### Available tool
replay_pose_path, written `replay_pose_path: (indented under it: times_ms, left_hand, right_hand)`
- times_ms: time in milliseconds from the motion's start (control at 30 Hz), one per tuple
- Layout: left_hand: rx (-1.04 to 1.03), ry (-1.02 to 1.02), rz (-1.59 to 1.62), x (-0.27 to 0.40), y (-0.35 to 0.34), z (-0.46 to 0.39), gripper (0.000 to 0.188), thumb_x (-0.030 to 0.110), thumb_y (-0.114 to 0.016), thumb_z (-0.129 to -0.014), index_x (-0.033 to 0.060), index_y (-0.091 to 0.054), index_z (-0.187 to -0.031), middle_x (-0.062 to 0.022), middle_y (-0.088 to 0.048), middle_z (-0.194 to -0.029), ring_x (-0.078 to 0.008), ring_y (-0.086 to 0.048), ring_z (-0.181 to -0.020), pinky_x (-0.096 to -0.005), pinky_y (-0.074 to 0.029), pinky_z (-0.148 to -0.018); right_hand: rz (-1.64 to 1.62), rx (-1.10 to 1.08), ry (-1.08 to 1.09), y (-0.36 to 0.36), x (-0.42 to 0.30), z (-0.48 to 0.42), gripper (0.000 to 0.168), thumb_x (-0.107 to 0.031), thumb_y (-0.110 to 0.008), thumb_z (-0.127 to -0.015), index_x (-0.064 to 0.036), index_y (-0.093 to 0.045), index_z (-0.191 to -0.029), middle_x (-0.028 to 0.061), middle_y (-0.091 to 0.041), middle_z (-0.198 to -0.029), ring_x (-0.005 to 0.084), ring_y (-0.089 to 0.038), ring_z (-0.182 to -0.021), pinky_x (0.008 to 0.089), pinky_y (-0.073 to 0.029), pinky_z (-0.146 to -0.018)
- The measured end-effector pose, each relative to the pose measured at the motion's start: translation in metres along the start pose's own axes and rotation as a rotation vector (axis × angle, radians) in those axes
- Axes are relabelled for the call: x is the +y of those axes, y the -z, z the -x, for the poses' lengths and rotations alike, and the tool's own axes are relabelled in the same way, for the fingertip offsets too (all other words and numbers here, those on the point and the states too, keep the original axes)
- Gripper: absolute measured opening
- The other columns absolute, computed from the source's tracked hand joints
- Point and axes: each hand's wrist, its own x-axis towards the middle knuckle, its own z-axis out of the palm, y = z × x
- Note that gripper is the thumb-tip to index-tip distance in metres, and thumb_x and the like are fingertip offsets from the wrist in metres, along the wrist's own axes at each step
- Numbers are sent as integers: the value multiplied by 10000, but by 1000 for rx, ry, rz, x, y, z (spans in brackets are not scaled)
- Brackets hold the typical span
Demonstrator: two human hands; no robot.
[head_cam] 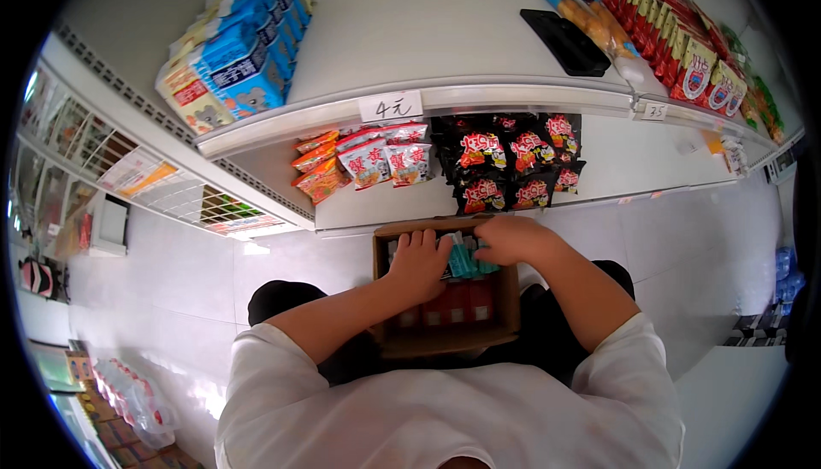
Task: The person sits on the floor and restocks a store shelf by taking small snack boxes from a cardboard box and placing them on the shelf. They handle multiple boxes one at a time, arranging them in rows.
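An open cardboard box [446, 346] stands between the person's knees, below the shelf front. My left hand [420, 267] reaches into its left part, fingers bent over the packs; whether it grips one is hidden. My right hand [510, 240] comes in over the box's right edge, its fingers at the teal packets [463, 260]; a firm hold cannot be made out. Red packs [454, 305] lie in the near half of the box.
On the lower shelf are black snack bags [503, 161], white-and-red bags [385, 162] and orange bags [317, 164]. The upper shelf holds blue packs [247, 65], a black tray [564, 42], bread packs [577, 17] and red bags [677, 49]. A wire rack [147, 174] stands left.
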Motion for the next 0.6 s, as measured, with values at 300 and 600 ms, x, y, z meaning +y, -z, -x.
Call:
replay_pose_path:
  times_ms: [300, 600]
  left_hand:
    - [108, 267, 648, -23, 55, 8, 704, 409, -836, -831, -29, -472, -1244, -327, -596, -1247, -494, -662, -1090, -513, -535, -946]
    - [429, 275, 998, -8, 99, 4, 418, 217, -724, -992, 6, -523, -1292, -156, -651, -1116, -214, -693, -943, -351, -546, -808]
  right_hand:
    - [-819, -259, -89, 21, -27, 46, 442, -405, -698, -1021, -25, -665, -1244, 133, -730, -1176, 323, -747, -976, 486, -639, -851]
    - [-2075, -69, 76, -8, -76, 42, 403, -300, -699, -1035, -85, -585, -1357, 80, -708, -1244, 270, -689, -1181, 492, -611, -937]
